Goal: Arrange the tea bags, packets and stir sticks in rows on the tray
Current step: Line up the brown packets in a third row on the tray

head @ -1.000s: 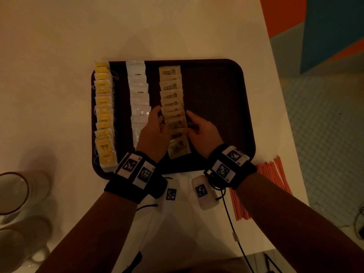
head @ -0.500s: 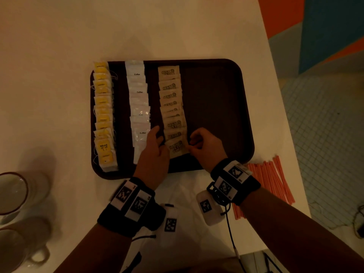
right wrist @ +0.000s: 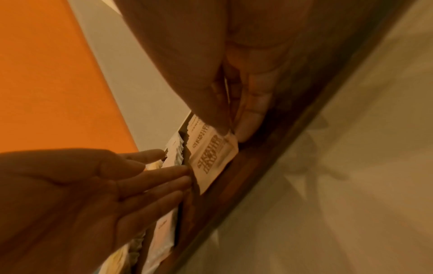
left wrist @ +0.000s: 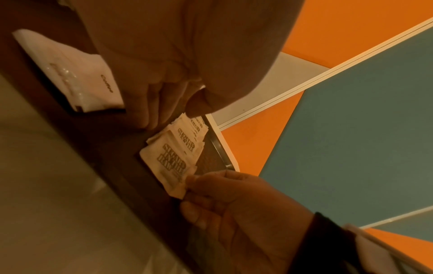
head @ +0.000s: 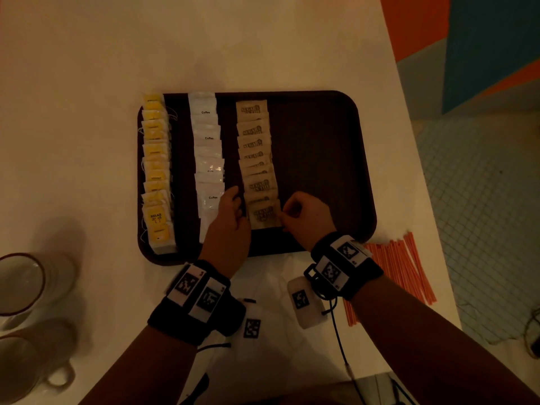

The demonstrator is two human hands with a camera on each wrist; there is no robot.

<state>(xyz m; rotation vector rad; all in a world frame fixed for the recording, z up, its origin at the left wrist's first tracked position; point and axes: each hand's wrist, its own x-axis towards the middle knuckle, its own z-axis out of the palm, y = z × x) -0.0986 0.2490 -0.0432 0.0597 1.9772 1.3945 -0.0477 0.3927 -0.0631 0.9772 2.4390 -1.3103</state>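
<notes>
A dark brown tray (head: 321, 159) holds three rows: yellow tea bags (head: 156, 171) at its left, white coffee packets (head: 208, 159) beside them, brown sugar packets (head: 257, 159) in the middle. My left hand (head: 230, 220) lies with straight fingers (right wrist: 164, 176) against the left edge of the nearest sugar packet (head: 264, 214) (left wrist: 173, 165) (right wrist: 211, 157). My right hand (head: 304, 217) pinches that packet's right edge between thumb and fingers (right wrist: 250, 115). Orange stir sticks (head: 400, 273) lie on the table right of the tray.
The tray's right half is bare. Two white cups (head: 20, 285) stand at the table's left front. The white table (head: 233, 39) ends at the right, with tiled floor (head: 482, 200) beyond. A small white device (head: 304, 305) and cable lie near the front edge.
Both hands have slid toward me along the sugar row, from its middle to the nearest packet. The right hand's fingers have curled onto that packet's edge.
</notes>
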